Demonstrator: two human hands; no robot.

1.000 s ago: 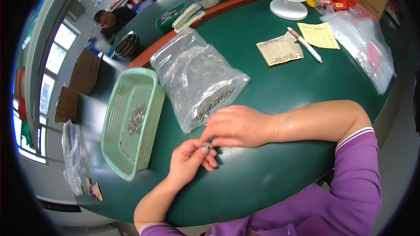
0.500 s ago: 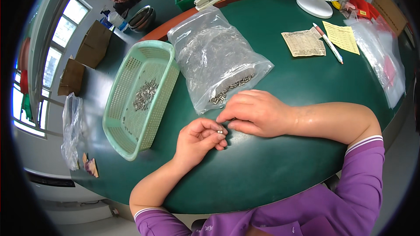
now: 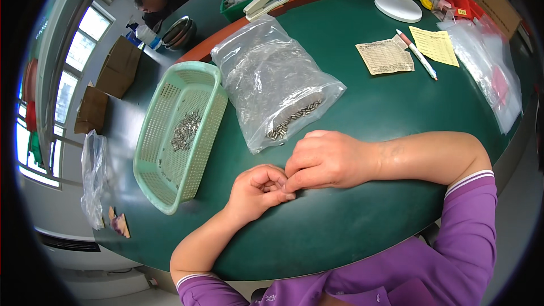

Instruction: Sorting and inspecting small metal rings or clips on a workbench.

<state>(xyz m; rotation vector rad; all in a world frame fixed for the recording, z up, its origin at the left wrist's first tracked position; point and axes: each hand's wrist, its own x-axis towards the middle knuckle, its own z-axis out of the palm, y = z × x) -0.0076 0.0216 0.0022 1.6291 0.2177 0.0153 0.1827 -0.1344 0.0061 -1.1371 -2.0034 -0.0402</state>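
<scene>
Over the green table, my left hand [image 3: 253, 192] and my right hand [image 3: 330, 159] meet at the fingertips. The left thumb and fingers are closed in a pinch on small shiny metal cylinders, which showed half a second ago but are now hidden. My right hand's fingers are bent and closed over the left fingertips; whatever they hold cannot be seen. Just beyond the hands lies a clear plastic bag [image 3: 266, 73], with many small metal cylinders [image 3: 294, 119] gathered at its near end. To the left, a pale green perforated basket [image 3: 211, 130] contains a loose heap of similar small metal pieces [image 3: 186, 130].
A paper slip [image 3: 385, 58], a pen [image 3: 416, 54] and a yellow note [image 3: 435, 46] lie at the far right, beside clear plastic bags [image 3: 481, 68]. A white fan [image 3: 399, 7] stands behind. Cardboard boxes [image 3: 118, 68] sit at far left; another person [image 3: 164, 3] is beyond.
My right fingers have come down and left onto the left fingertips, covering the small metal cylinders that showed there. The whole view has shifted slightly.
</scene>
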